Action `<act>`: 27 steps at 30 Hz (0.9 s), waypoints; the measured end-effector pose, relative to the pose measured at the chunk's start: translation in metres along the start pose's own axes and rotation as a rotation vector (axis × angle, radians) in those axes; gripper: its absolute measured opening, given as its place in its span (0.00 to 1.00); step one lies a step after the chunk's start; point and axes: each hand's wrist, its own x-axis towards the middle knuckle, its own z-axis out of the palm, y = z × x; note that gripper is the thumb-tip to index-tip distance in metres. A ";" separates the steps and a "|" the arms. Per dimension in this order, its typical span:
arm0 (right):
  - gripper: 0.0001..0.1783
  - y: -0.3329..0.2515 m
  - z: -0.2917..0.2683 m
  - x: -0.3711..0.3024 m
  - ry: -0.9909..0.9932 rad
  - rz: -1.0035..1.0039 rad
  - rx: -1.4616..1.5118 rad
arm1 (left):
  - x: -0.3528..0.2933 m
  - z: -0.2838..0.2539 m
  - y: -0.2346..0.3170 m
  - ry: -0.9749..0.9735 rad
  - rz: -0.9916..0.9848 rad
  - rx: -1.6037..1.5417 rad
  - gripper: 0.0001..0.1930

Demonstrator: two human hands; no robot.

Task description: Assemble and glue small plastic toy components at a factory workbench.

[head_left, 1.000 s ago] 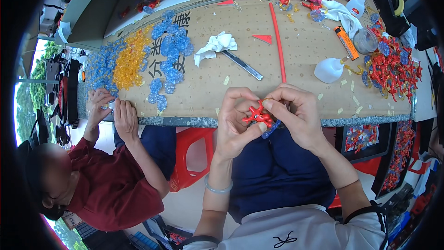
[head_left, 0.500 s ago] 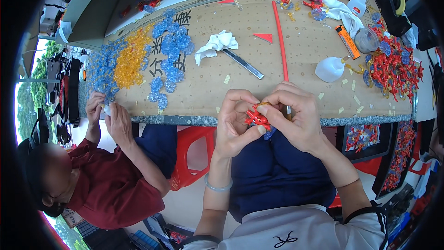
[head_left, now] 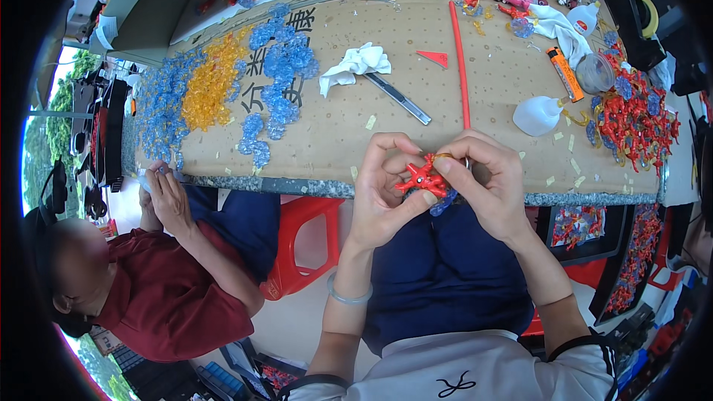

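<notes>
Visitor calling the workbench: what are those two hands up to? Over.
Left hand gripping red figure. Right hand pinching yellow piece beside it. Red rod just beyond right hand; utility knife lies farther off.

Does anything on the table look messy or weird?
A little: pale scraps lie scattered on the cardboard, like litter, and a crumpled white wad sits by the knife. Nothing looks clearly spilled or broken.
</notes>
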 end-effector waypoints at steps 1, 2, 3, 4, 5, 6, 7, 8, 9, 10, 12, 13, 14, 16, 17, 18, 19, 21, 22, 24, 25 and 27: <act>0.05 0.000 0.000 0.000 0.005 0.016 0.016 | 0.001 0.001 0.000 0.008 0.000 -0.001 0.26; 0.06 0.001 -0.001 -0.001 0.010 0.033 0.031 | 0.002 0.002 0.000 0.016 -0.001 -0.003 0.26; 0.06 0.001 -0.001 -0.002 0.015 0.049 0.046 | 0.002 0.002 -0.001 0.018 -0.002 -0.027 0.26; 0.06 0.002 0.000 -0.003 0.032 0.049 0.056 | 0.002 0.001 -0.001 0.020 -0.001 -0.048 0.26; 0.06 0.003 0.001 -0.005 0.049 0.050 0.066 | 0.002 0.001 -0.001 0.023 -0.001 -0.070 0.26; 0.06 0.004 0.001 -0.006 0.066 0.051 0.076 | 0.003 0.002 -0.001 0.026 -0.002 -0.078 0.26; 0.06 0.003 0.002 -0.007 0.070 0.081 0.094 | 0.003 0.002 0.000 0.031 -0.005 -0.086 0.25; 0.07 0.000 0.002 -0.007 0.074 0.111 0.113 | 0.002 0.002 0.001 0.036 -0.008 -0.093 0.25; 0.07 -0.001 0.002 -0.007 0.078 0.141 0.131 | 0.002 0.003 0.000 0.037 -0.005 -0.094 0.25; 0.07 0.000 0.002 -0.007 0.081 0.136 0.139 | 0.002 0.003 -0.001 0.037 -0.003 -0.096 0.24; 0.08 0.001 0.002 -0.007 0.086 0.127 0.156 | 0.002 0.002 -0.002 0.027 0.013 -0.096 0.23; 0.09 0.001 0.003 -0.007 0.094 0.141 0.177 | 0.003 0.001 -0.002 0.016 0.028 -0.095 0.23; 0.10 0.000 0.003 -0.007 0.102 0.155 0.198 | 0.003 0.000 -0.002 0.005 0.044 -0.092 0.22; 0.11 -0.002 0.005 -0.006 0.112 0.148 0.209 | 0.003 0.002 0.000 0.035 0.009 -0.068 0.21; 0.12 -0.004 0.006 -0.005 0.115 0.128 0.199 | 0.003 0.002 0.000 0.050 -0.009 -0.055 0.20; 0.12 -0.005 0.006 -0.004 0.118 0.107 0.188 | 0.003 0.003 0.001 0.056 -0.010 -0.040 0.20; 0.11 -0.003 0.005 -0.004 0.102 0.108 0.177 | 0.002 0.003 0.000 0.064 -0.014 -0.027 0.20; 0.10 0.002 0.002 -0.003 0.073 0.110 0.155 | 0.001 0.002 -0.004 0.058 -0.007 -0.018 0.20; 0.09 0.001 0.001 -0.002 0.038 0.128 0.148 | 0.001 -0.002 -0.007 0.050 0.005 -0.020 0.20; 0.07 -0.002 -0.001 0.002 -0.033 0.163 0.134 | -0.001 -0.005 -0.007 0.035 0.004 -0.013 0.21; 0.07 -0.004 -0.003 0.003 -0.072 0.187 0.151 | -0.001 -0.005 -0.006 0.025 -0.008 -0.007 0.21; 0.07 -0.007 -0.006 0.006 -0.152 0.236 0.187 | 0.000 -0.005 -0.005 0.025 0.026 0.026 0.22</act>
